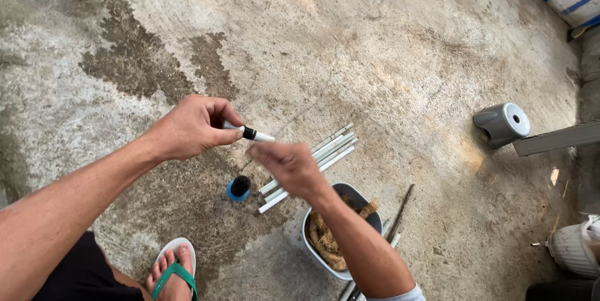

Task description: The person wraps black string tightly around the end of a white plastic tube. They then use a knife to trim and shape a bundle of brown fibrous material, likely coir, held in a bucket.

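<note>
Stained concrete floor (387,45) underneath: left hand (190,127) fingers clamp a thin white rod with black band (250,133); right hand (289,165) fingers pinch its tip. Nearby grey bucket (310,248) holds brown fibre (326,241).

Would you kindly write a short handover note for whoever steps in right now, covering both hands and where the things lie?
Left hand: closed around a thin white tube with a black band, held above the concrete floor.
Right hand: at the tube's free end; whether it grips cannot be told.
Below: a bundle of white tubes on the floor, a small blue-and-black cap standing beside them, and a white tub of brown fibre near the right forearm.
Done: one tube is in hand.
Left: the tubes in the bundle lie untouched.
</note>
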